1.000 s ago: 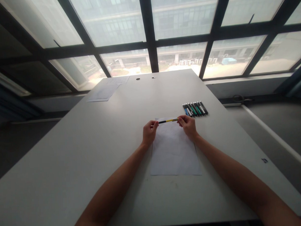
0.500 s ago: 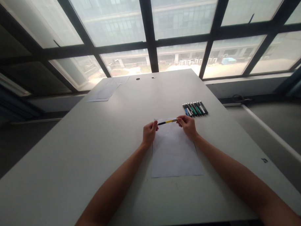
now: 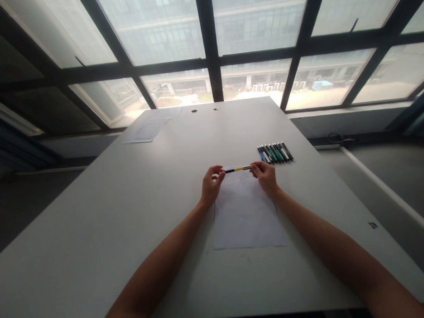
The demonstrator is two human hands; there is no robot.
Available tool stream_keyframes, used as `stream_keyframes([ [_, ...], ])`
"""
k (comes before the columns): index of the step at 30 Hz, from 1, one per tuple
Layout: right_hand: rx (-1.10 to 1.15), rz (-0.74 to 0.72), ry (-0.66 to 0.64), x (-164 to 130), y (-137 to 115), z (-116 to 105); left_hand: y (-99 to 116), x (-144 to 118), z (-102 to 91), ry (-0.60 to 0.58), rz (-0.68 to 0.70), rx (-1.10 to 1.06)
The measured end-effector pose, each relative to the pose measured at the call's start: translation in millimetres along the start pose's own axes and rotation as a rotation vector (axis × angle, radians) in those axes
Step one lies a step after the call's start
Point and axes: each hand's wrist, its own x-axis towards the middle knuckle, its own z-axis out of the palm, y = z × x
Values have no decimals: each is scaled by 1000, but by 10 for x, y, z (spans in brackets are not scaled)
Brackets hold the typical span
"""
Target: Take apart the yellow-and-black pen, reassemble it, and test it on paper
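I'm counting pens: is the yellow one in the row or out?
Out: the right hand holds the yellow pen above the sheet.

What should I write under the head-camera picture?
Right hand holds a yellow pen, left hand at its black end, over paper near more pens.

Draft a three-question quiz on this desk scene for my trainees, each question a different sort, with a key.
1. Multiple choice: which bright colour marks the middle of the pen between the hands?
a) red
b) yellow
c) purple

2. True or false: the row of pens lies on the table beyond the right hand.

3. Fill the gap: the left hand is at the ____ end of that pen.

Key: 1 b; 2 true; 3 black.
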Motion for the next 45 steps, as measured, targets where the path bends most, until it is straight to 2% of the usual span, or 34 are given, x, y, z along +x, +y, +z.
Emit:
stream_keyframes([
  [9, 31, -6, 10, 19, 43, -2, -36, 2, 10, 21, 50, 30],
  [22, 17, 3, 13, 9, 26, -7, -2, 4, 6, 52, -21, 58],
  [33, 17, 1, -14, 8, 13, -3, 7, -9, -9, 18, -17, 63],
  [45, 26, 6, -11, 12, 7, -6, -10, -10, -8, 39, -25, 70],
])
